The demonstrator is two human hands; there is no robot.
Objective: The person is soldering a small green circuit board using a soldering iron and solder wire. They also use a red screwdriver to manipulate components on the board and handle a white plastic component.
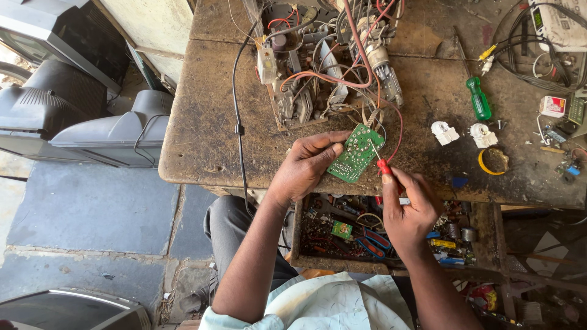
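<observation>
Circuit board (356, 154), small and green, is held tilted at the front edge of the worn wooden workbench (202, 122), solder side up for access. It is pinched at one edge by the left hand (306, 166). A red-handled screwdriver (380, 160) is gripped in the right hand (408, 211), tip set on the board.

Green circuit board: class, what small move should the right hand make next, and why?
Probably ease the red-handled tool a touch lower onto the solder side of the green circuit board. Its tip already rests there, the right hand grips it, and the left hand steadies the board.
</observation>
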